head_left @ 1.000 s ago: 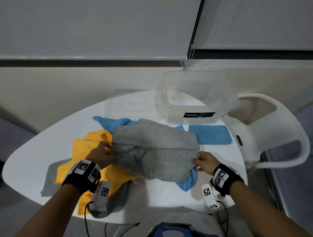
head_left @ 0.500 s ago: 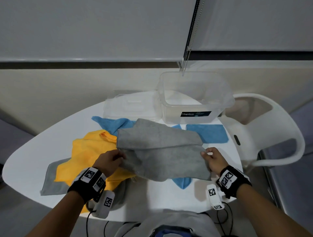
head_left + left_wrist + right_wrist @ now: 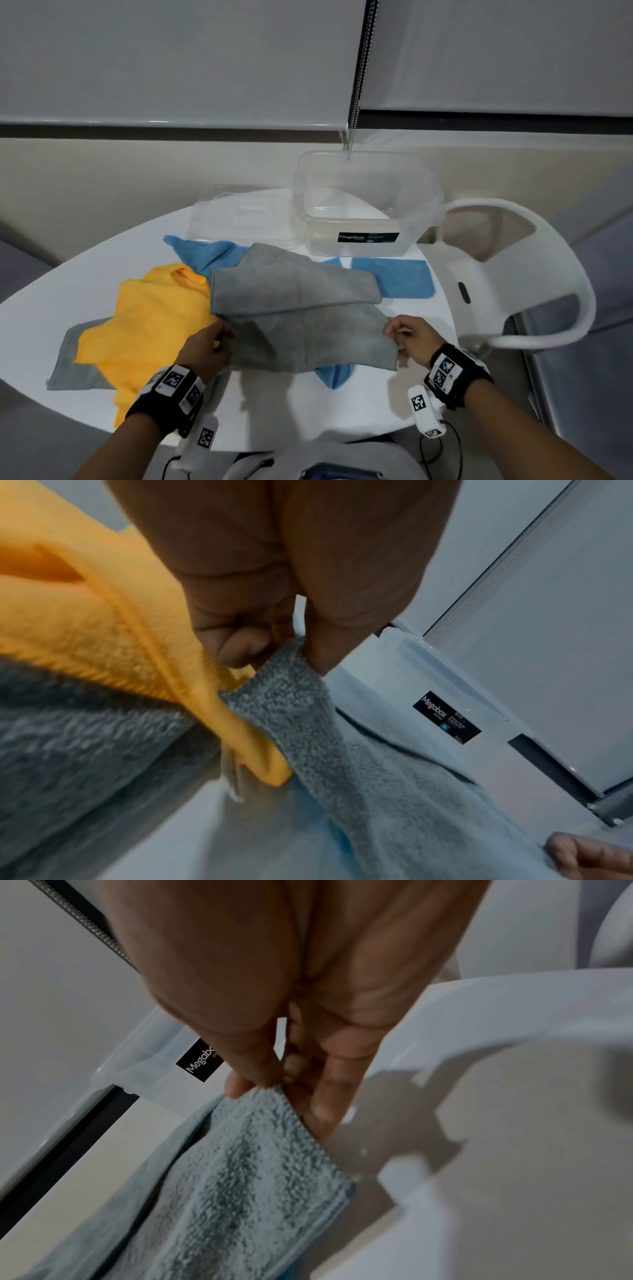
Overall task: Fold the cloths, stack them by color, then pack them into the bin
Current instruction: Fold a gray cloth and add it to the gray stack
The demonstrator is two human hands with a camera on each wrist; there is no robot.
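At the left edge of the round white table point(image 3: 51, 301) a flat grey cloth point(image 3: 73, 370) lies under a crumpled yellow microfibre cloth point(image 3: 154, 325); just right of that the left hand point(image 3: 207, 349) pinches the left corner of the half-folded grey terry cloth point(image 3: 301, 308) between thumb and fingers, a grip it has kept since a second ago, though the hand has slid nearer the table's front edge; the cloth's lower layer, bunched before, now lies drawn out flatter toward the person, covering more of the loose blue cloth point(image 3: 337, 373) beneath; behind it stand a clear plastic lid point(image 3: 239, 219) and a clear plastic bin with a black label point(image 3: 366, 205), still without cloths inside; a folded blue cloth point(image 3: 394, 277) lies in front of the bin; the right hand point(image 3: 411, 337) pinches the grey cloth's right corner, farther right than earlier; beyond the table stands a white plastic chair point(image 3: 513, 274).
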